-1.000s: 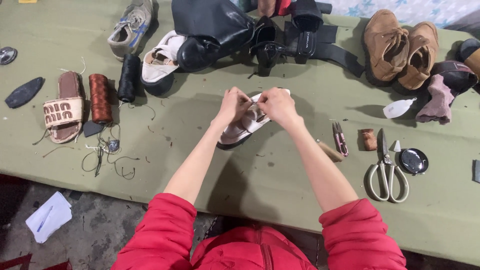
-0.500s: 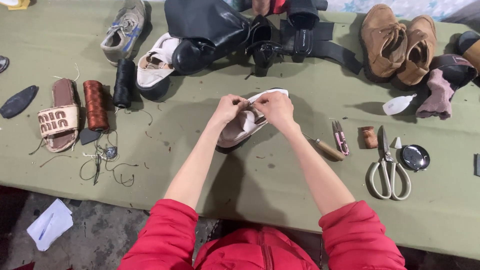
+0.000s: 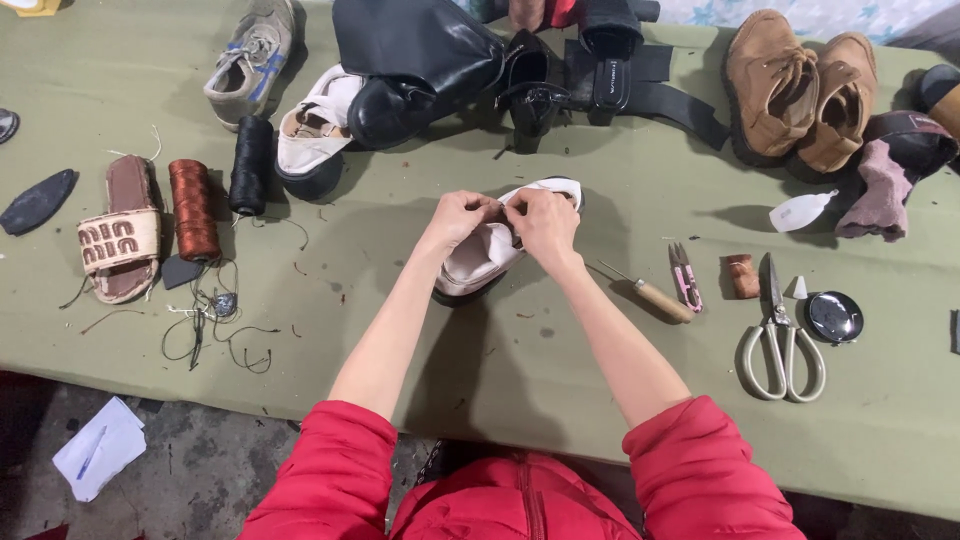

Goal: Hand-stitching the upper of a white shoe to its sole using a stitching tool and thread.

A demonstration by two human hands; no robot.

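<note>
A white shoe with a dark sole (image 3: 478,265) lies on the green table (image 3: 400,330), in the middle. My left hand (image 3: 458,218) and my right hand (image 3: 543,222) both grip its upper edge, fingers pinched close together over the opening. My hands hide most of the shoe's top. Whether a needle or thread is between my fingers cannot be seen.
An awl (image 3: 650,294), small snips (image 3: 685,276), a brown spool (image 3: 741,276), large scissors (image 3: 780,330) and a round tin (image 3: 835,316) lie right. Rust thread spool (image 3: 193,208), black spool (image 3: 250,165) and a sandal (image 3: 120,240) lie left. Shoes and a black bag (image 3: 420,55) crowd the far edge.
My hands stay on the white shoe with only small finger shifts. The view has tilted slightly, so the table objects sit a little higher in frame.
</note>
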